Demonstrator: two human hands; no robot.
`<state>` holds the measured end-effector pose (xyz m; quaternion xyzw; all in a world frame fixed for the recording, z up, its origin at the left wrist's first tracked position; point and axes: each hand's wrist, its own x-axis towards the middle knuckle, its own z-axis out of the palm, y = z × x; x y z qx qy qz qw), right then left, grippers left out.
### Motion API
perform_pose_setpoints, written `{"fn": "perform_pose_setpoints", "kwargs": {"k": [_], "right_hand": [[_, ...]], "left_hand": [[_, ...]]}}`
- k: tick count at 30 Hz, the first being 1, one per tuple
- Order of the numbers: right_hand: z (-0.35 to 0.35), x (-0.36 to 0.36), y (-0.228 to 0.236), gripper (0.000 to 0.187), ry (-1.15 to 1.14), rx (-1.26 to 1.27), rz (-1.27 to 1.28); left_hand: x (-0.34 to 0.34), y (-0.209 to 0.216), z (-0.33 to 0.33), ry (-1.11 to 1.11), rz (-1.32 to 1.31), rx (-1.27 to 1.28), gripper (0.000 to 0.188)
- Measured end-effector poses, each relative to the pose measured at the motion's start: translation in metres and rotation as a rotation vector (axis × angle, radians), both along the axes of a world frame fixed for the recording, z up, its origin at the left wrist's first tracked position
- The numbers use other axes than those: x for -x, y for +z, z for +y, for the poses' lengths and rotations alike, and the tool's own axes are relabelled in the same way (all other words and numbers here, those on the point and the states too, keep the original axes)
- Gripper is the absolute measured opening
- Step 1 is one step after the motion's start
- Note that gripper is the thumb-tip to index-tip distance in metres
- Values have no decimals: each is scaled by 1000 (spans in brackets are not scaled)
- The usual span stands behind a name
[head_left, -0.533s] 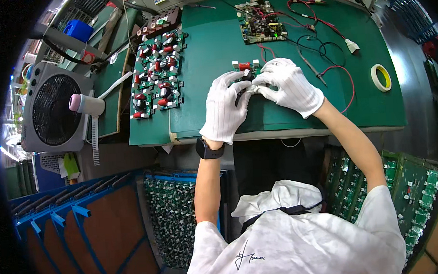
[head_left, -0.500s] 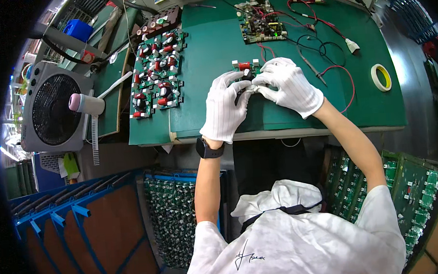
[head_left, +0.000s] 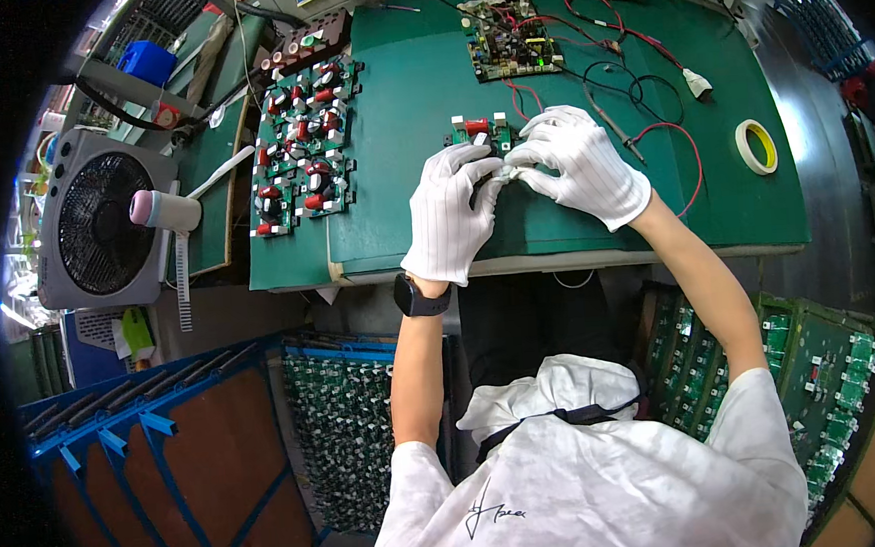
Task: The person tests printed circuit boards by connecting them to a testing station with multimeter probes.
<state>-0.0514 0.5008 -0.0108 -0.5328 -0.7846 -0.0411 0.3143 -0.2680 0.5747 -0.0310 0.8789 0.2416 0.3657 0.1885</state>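
In front of me on the green bench mat (head_left: 397,105) is a small green circuit board (head_left: 477,128) with a red cylindrical part and white blocks along its far edge. My left hand (head_left: 449,218), in a white striped glove, is closed on the board's near left side. My right hand (head_left: 581,169), gloved the same way, is closed at its near right side. The fingertips of both hands nearly meet at the near edge. The gloves hide most of the board there, along with anything small pinched between the fingers.
Rows of similar boards (head_left: 305,146) lie to the left. A larger wired board (head_left: 511,38) sits at the back, with a probe (head_left: 614,127) and cables to its right. A tape roll (head_left: 756,147) lies far right. A fan (head_left: 104,224) stands left of the bench.
The whole view has shifted slightly. Both hands stay closed at the small board, with only slight finger movement.
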Motion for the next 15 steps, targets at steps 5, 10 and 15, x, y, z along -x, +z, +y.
{"fn": "perform_pose_setpoints", "kwargs": {"k": [5, 10, 15], "right_hand": [[-3, -1, -1, 19, 13, 0, 2], [-7, 0, -2, 17, 3, 1, 18], [-19, -30, -3, 19, -26, 72, 79]], "left_hand": [[0, -4, -4, 21, 1, -6, 25], [-2, -5, -7, 25, -38, -29, 22], [16, -6, 3, 72, -20, 31, 25]]}}
